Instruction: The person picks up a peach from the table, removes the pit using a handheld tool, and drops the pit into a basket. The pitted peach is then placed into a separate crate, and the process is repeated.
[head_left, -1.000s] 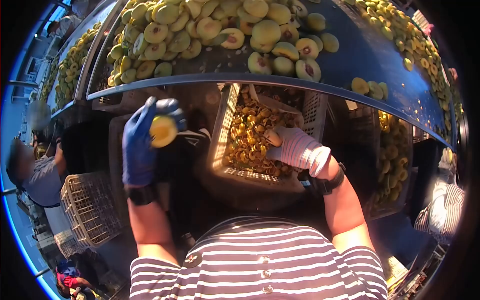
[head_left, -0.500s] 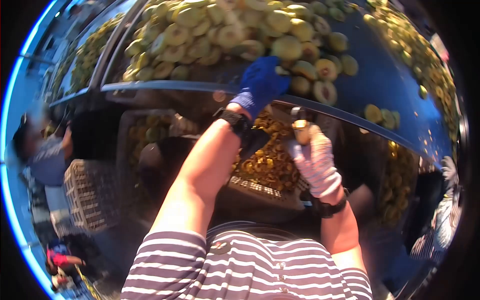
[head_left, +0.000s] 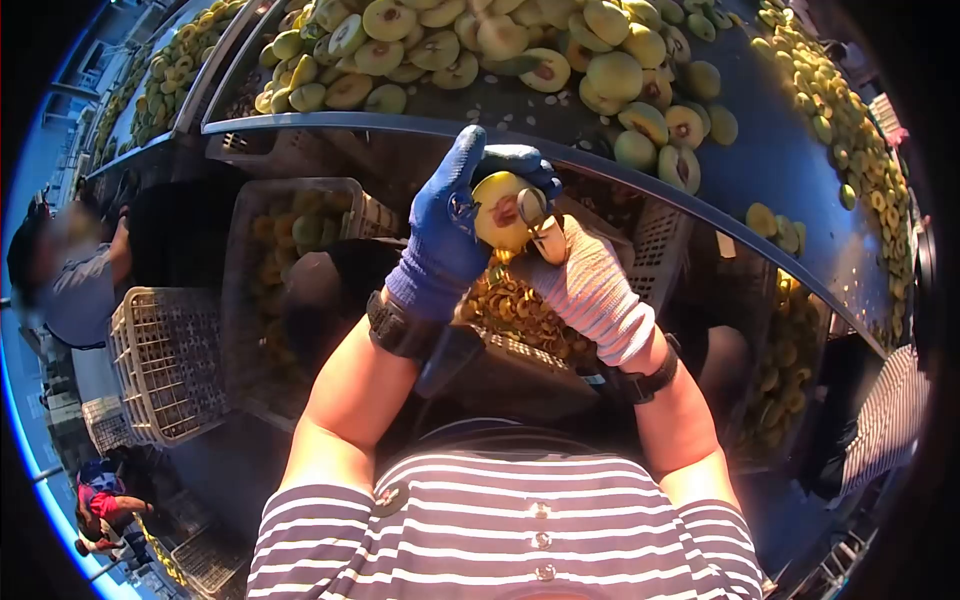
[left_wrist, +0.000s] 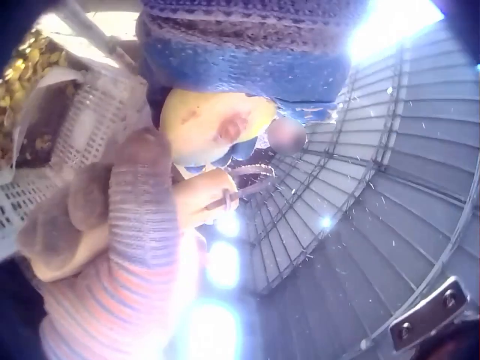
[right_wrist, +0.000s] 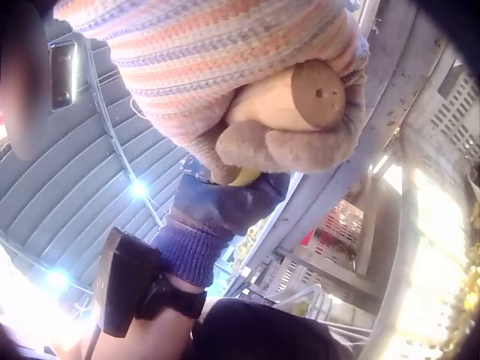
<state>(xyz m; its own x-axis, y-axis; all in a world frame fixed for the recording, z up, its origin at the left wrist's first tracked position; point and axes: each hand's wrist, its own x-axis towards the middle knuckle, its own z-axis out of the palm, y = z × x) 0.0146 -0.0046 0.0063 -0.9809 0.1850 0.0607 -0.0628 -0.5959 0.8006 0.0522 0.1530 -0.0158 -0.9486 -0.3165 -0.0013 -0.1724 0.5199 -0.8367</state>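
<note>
Blue-gloved, my left hand [head_left: 440,235] holds a halved peach [head_left: 494,212] over the crate, its cut face with a reddish centre turned toward my right hand. My right hand [head_left: 597,292], in a striped knit glove, grips a loop-bladed coring tool by its wooden handle [head_left: 549,243]. The metal loop [head_left: 532,207] overlaps the cut face in the head view. In the left wrist view the loop stands just below the peach half [left_wrist: 217,124]. The right wrist view shows gloved fingers wrapped round the wooden handle [right_wrist: 319,94], with its butt end exposed.
A plastic crate [head_left: 662,245] beneath my hands contains yellow scraps [head_left: 525,310]. Ahead, a metal-edged table [head_left: 350,122] bears heaped peach halves [head_left: 420,45]. Crates of fruit stand at both sides, and an empty-looking basket [head_left: 170,365] sits left. Other people are at left and right.
My left hand has gone from the left side, holding a peach half, to the heap, then back over the crate with a peach half. My right hand has lifted the tool from the scraps to it.
</note>
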